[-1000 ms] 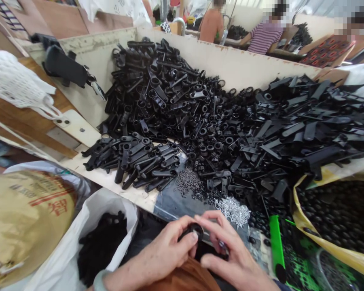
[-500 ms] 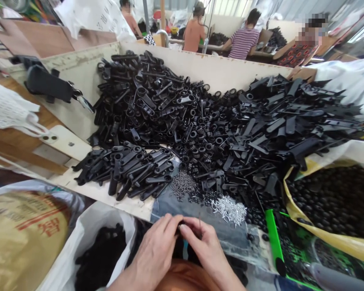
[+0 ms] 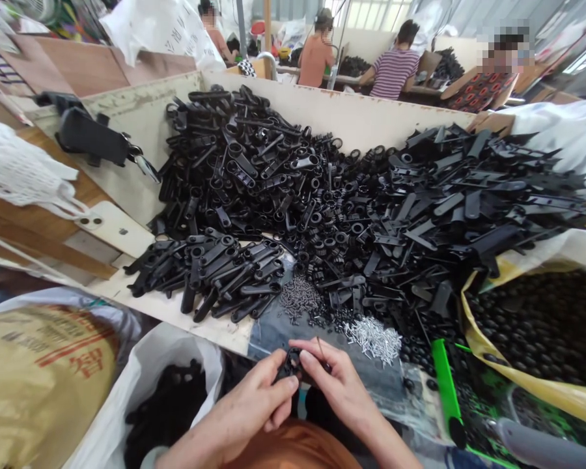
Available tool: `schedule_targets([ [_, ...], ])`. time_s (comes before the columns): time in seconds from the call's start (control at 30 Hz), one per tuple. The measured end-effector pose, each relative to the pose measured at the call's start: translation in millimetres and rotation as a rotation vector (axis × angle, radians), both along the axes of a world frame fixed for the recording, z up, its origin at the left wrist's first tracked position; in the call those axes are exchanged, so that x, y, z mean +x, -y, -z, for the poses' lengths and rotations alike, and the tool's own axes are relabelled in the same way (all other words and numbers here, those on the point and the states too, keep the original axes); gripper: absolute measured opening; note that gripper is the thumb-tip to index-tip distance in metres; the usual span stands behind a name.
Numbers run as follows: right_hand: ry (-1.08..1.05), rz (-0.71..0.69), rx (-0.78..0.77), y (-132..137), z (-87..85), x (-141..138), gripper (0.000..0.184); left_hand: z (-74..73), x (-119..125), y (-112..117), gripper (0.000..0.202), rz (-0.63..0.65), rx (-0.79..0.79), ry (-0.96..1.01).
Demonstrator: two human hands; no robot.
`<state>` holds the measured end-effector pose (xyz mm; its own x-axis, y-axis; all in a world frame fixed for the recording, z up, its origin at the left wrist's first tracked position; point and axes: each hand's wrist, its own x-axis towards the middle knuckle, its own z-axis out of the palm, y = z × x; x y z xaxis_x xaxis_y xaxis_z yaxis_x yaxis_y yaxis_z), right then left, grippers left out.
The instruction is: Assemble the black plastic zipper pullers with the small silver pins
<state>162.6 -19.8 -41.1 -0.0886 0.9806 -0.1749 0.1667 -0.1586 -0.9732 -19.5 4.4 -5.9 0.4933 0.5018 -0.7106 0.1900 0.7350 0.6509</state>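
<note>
Low at the front edge of the work surface, my left hand is closed around a small black plastic part with a ring-shaped end. My right hand pinches at the right side of that part, thumb and index finger against it. A thin brownish rod sticks up between the right fingers; its lower end is hidden. Just beyond my hands lie a heap of small dark pins and a heap of shiny silver pins. Black lever-like parts lie in rows to the left.
Large piles of black ring-ended parts and flat black pieces fill the bin. A white sack stands at left, a yellow-edged bag of black balls and a green tray at right. Several people sit beyond.
My left hand has turned and its fingers have shifted, so the black part's ring now shows between my hands. The view has shifted slightly; the piles look unchanged.
</note>
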Motion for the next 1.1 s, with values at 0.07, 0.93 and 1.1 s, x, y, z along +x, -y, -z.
schedule_targets([
  [0.07,-0.002,-0.009,-0.005,1,0.8,0,0.045,1.6,-1,2,0.117,-0.016,-0.025,-0.006],
  [0.93,0.423,0.131,0.119,-17,9.6,20,0.02,17.3,10,-29,0.013,-0.028,0.745,-0.479],
  [1.1,0.513,0.047,0.159,-39,6.1,10,0.016,27.8,28,-41,0.01,-0.012,0.889,-0.649],
])
